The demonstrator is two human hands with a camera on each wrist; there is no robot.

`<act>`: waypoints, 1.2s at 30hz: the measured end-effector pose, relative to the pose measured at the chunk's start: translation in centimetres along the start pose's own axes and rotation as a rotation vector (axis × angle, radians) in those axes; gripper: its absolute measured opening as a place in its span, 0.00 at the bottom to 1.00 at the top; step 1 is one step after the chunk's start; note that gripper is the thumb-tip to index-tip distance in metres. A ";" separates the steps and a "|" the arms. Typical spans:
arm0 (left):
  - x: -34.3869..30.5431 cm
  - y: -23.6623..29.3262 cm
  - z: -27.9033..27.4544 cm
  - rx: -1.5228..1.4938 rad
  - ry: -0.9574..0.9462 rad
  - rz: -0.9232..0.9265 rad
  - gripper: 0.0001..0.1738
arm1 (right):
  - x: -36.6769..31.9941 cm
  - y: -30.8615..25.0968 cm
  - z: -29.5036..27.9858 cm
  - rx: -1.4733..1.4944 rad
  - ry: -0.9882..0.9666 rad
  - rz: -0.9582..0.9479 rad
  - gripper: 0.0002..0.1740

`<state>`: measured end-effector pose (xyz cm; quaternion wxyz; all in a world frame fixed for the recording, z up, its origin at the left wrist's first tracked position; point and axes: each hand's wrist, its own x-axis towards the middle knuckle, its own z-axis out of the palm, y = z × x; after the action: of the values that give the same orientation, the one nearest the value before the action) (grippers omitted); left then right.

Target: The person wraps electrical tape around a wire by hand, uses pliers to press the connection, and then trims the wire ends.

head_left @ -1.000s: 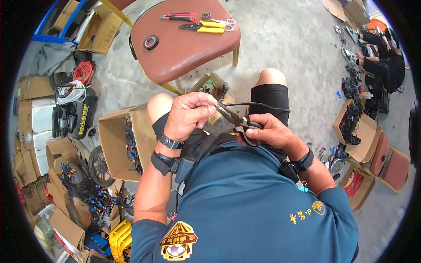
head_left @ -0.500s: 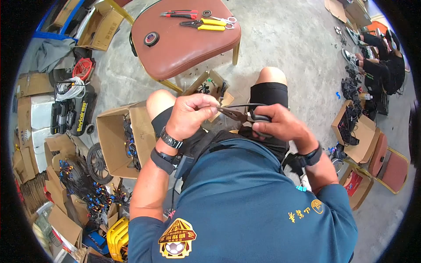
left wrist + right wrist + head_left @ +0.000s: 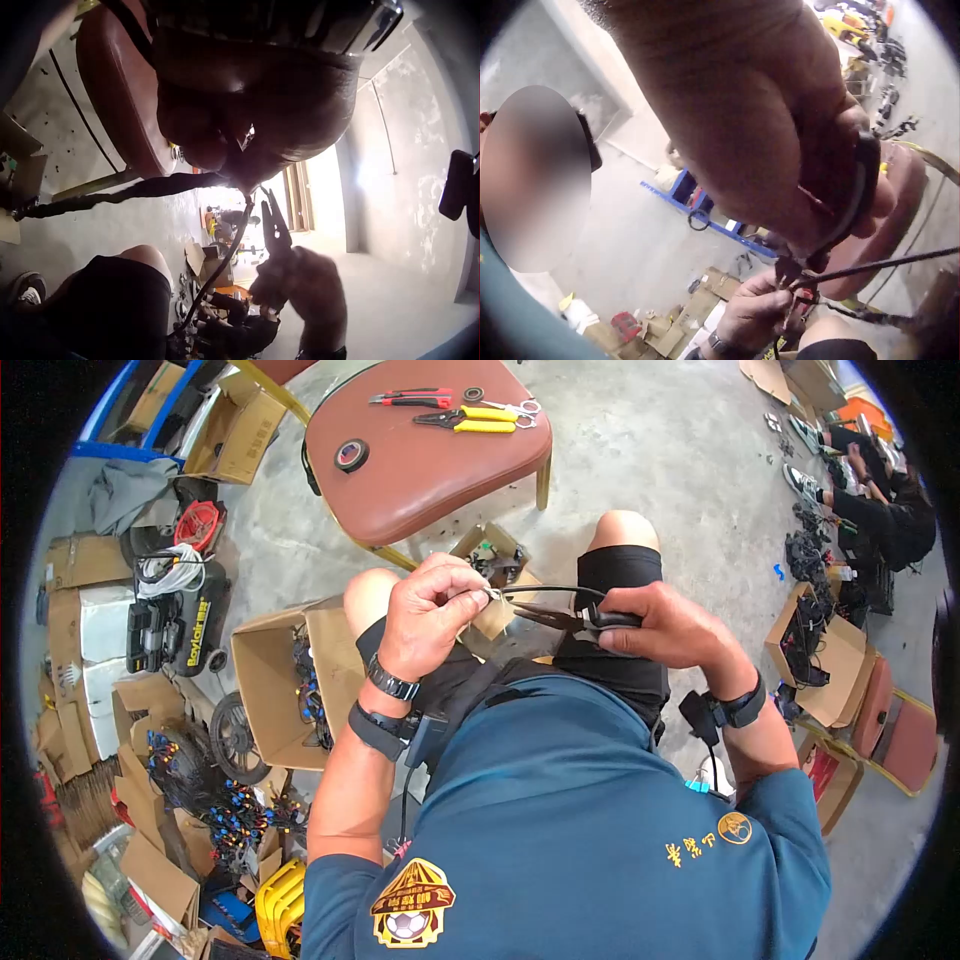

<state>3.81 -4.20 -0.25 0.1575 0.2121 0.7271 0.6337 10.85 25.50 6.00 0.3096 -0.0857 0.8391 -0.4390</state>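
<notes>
My left hand (image 3: 430, 615) pinches the end of a thin black cable (image 3: 560, 589) between thumb and forefinger, with pale strands showing at the fingertips. My right hand (image 3: 668, 628) grips dark-handled pliers (image 3: 550, 617) over my lap, their nose pointing left toward the pinched end. In the left wrist view, the pliers (image 3: 276, 229) stand close beside the hanging cable (image 3: 227, 259), and a thicker dark wrapped cable (image 3: 120, 195) runs sideways from the pinch. The right wrist view shows the curved plier handle (image 3: 864, 180) in my palm and the left fingers (image 3: 761, 304) at the plier tips.
A brown padded chair (image 3: 420, 470) ahead carries yellow-handled wire strippers (image 3: 485, 422), a red utility knife (image 3: 412, 398), scissors (image 3: 525, 410) and a tape roll (image 3: 351, 455). Open cardboard boxes (image 3: 265, 690) flank my legs. Another person (image 3: 890, 520) sits at the far right.
The pliers have swung from a slant to nearly level, and their nose has drawn slightly back from my left fingertips. My right hand has shifted outward and up. The left hand keeps its pinch.
</notes>
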 end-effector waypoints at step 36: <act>0.4 -0.4 1.3 -0.575 -0.001 -0.194 0.08 | 3.4 2.8 8.1 1.158 -0.221 -0.094 0.14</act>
<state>4.10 -2.90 -0.83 0.2712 0.0888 0.5346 0.7954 13.29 20.18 -1.13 0.3715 0.0148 0.4211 -0.8273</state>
